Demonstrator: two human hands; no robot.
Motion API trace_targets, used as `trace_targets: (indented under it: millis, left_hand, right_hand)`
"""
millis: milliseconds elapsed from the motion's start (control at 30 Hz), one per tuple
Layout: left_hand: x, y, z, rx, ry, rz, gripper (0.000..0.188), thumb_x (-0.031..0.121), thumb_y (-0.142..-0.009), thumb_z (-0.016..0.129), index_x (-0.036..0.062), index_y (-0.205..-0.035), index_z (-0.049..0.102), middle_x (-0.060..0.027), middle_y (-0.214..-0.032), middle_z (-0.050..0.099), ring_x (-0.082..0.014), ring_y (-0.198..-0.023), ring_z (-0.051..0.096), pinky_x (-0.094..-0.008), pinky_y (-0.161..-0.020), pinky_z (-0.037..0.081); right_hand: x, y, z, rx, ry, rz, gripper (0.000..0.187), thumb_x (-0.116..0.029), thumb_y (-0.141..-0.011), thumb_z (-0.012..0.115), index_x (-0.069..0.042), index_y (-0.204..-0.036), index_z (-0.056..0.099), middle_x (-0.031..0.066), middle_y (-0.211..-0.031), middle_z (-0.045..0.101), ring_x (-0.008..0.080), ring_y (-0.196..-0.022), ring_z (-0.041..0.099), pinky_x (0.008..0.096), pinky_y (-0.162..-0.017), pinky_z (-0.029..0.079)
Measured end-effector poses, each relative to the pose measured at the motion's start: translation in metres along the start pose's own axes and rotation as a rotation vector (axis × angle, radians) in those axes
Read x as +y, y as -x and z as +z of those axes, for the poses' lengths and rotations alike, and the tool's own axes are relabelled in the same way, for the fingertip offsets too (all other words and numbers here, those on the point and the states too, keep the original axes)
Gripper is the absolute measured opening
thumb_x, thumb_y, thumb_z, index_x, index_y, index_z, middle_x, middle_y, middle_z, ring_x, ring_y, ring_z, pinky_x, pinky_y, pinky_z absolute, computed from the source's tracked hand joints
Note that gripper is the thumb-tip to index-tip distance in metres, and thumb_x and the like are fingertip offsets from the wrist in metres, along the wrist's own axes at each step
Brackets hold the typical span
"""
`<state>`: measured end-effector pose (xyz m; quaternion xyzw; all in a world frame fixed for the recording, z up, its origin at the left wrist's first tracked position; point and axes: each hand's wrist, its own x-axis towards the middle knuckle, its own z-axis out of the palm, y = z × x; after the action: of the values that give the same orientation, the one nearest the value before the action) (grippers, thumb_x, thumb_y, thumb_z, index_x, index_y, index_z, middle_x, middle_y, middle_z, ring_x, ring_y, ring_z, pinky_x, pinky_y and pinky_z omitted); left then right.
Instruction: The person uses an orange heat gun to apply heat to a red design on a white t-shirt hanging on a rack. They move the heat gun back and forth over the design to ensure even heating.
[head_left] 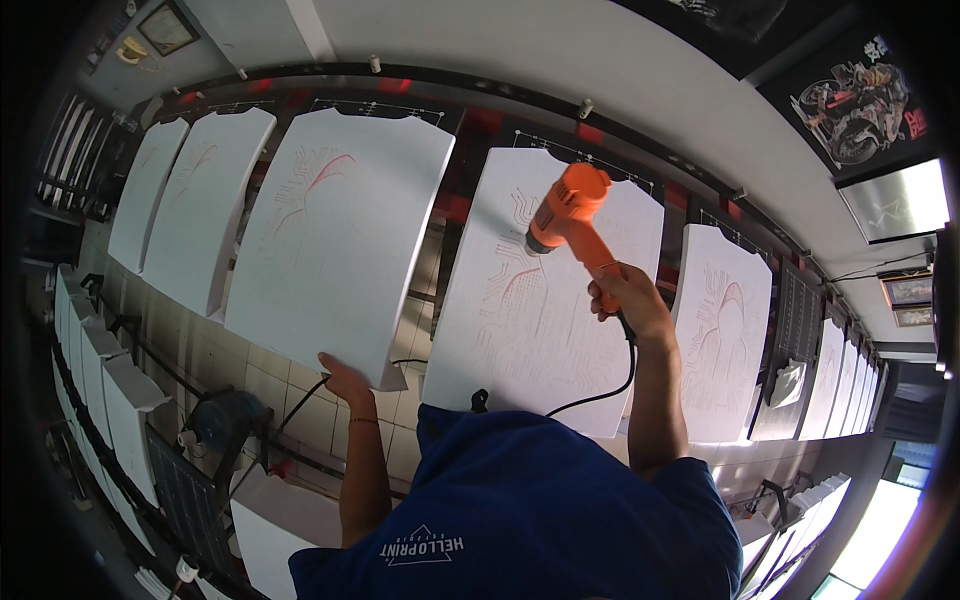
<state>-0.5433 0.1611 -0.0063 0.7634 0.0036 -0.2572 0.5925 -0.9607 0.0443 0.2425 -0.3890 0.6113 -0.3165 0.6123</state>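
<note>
My right hand is wrapped round the handle of an orange heat gun. Its dark nozzle points down and left over a white T-shirt-like fabric piece laid flat on a board, printed with thin red and grey line patterns. From the handle's end a black power cord curves down toward my body. My left hand is lower left, by the near corner of another white printed piece. Its fingers close round a stretch of black cord, partly hidden by the hand.
More white printed pieces lie on boards to the left and right. A dark bare board carries a crumpled white cloth. A black rail runs behind the row. A blue round machine stands on the tiled floor at lower left.
</note>
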Motion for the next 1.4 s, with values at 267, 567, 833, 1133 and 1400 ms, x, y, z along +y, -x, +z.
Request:
trace_targets:
  millis: [267, 567, 833, 1133, 1400]
  left_hand:
    - [0.007, 0.004, -0.003, -0.065, 0.017, -0.035, 0.064, 0.045, -0.096, 0.049, -0.0103, -0.128, 0.046, -0.0213, -0.123, 0.055, -0.029, -0.103, 0.057, -0.0376, -0.09, 0.047]
    - [0.008, -0.001, -0.01, -0.138, -0.016, -0.106, 0.064, 0.044, -0.096, 0.05, -0.0083, -0.132, 0.043, -0.0212, -0.126, 0.053, -0.0289, -0.108, 0.056, -0.0379, -0.093, 0.046]
    - [-0.001, -0.007, -0.014, -0.191, -0.014, -0.031, 0.062, 0.043, -0.096, 0.051, -0.0091, -0.131, 0.043, -0.0209, -0.125, 0.054, -0.028, -0.107, 0.056, -0.0372, -0.092, 0.046]
    - [0.005, -0.001, -0.011, -0.185, 0.044, 0.004, 0.06, 0.04, -0.096, 0.052, -0.0095, -0.129, 0.043, -0.0199, -0.121, 0.055, -0.027, -0.103, 0.056, -0.0365, -0.091, 0.046]
    - [0.009, 0.0, -0.015, -0.241, 0.019, -0.011, 0.06, 0.04, -0.097, 0.051, -0.0091, -0.13, 0.042, -0.0199, -0.123, 0.054, -0.0268, -0.106, 0.055, -0.0363, -0.092, 0.045]
  right_hand:
    - [0.0, -0.012, 0.04, -0.058, -0.066, -0.076, 0.026, -0.025, -0.089, 0.06, 0.0, -0.093, 0.057, 0.0036, -0.077, 0.057, 0.012, -0.065, 0.059, 0.0255, -0.057, 0.048]
    - [-0.002, -0.003, 0.058, -0.065, 0.102, 0.008, 0.028, -0.025, -0.088, 0.061, 0.002, -0.094, 0.057, 0.0043, -0.077, 0.057, 0.0133, -0.065, 0.06, 0.026, -0.057, 0.049]
    - [-0.001, 0.029, 0.049, 0.067, 0.104, 0.067, 0.026, -0.024, -0.089, 0.059, 0.001, -0.095, 0.057, 0.0041, -0.075, 0.057, 0.013, -0.063, 0.06, 0.0258, -0.056, 0.048]
    - [-0.003, 0.038, 0.08, -0.034, 0.049, 0.144, 0.024, -0.022, -0.087, 0.058, 0.001, -0.095, 0.057, 0.0041, -0.076, 0.057, 0.0128, -0.065, 0.06, 0.026, -0.056, 0.049]
    - [0.005, 0.056, 0.076, 0.066, 0.072, 0.168, 0.021, -0.018, -0.088, 0.058, 0.001, -0.095, 0.056, 0.0043, -0.076, 0.056, 0.0114, -0.063, 0.058, 0.0257, -0.055, 0.048]
